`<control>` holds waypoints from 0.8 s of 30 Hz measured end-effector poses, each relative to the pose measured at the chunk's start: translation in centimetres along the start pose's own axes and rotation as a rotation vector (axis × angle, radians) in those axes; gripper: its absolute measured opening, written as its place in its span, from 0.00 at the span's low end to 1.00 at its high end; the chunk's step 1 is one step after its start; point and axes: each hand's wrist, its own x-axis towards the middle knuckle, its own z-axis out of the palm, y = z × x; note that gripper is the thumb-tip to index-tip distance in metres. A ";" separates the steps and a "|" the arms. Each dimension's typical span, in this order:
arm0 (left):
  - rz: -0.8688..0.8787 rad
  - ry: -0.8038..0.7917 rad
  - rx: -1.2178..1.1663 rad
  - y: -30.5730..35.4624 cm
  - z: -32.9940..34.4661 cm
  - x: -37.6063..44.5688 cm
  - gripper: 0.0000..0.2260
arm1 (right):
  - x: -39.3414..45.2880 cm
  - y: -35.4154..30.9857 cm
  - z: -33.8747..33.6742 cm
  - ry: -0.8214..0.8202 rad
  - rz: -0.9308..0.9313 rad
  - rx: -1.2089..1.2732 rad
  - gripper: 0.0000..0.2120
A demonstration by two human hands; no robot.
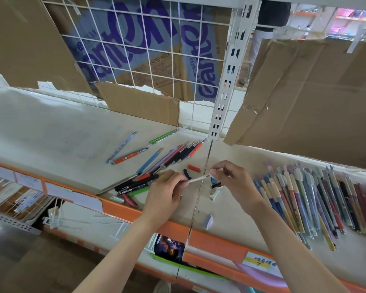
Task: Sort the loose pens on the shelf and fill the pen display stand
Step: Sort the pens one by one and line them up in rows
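A white pen (pixel 198 178) was pinched at both ends by left hand (pixel 164 194) & right hand (pixel 234 182), each grip clamped on it above the shelf (pixel 51 136). Right of grip, a sorted row (pixel 317 199) was laid; left, loose pens (pixel 156 163) remained. Display stand not seen; approx. half done, judged.

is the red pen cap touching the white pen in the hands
Apart. The head view shows the red pen cap lying on the shelf, bare shelf separating it from the white pen both hands hold.
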 end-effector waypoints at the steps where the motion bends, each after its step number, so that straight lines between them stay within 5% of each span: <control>1: 0.013 -0.001 0.008 0.0 0.0 0.0 0.03 | -0.1 -0.1 0.1 -0.008 0.000 -0.014 0.08; 9: 0.000 0.032 0.045 0.1 -0.3 0.0 0.05 | -0.5 -0.9 2.5 -0.011 0.043 0.069 0.05; 13: -0.063 -0.077 0.001 0.2 -0.5 0.6 0.06 | -0.8 -0.9 2.0 -0.004 0.025 0.035 0.05; 21: -0.101 -0.347 -0.140 3.0 -0.3 5.5 0.08 | -0.6 -1.9 0.0 0.310 0.005 0.368 0.02; 24: -0.133 -0.294 -0.140 1.8 0.5 6.7 0.06 | -0.1 -1.7 -3.0 0.384 -0.004 0.056 0.08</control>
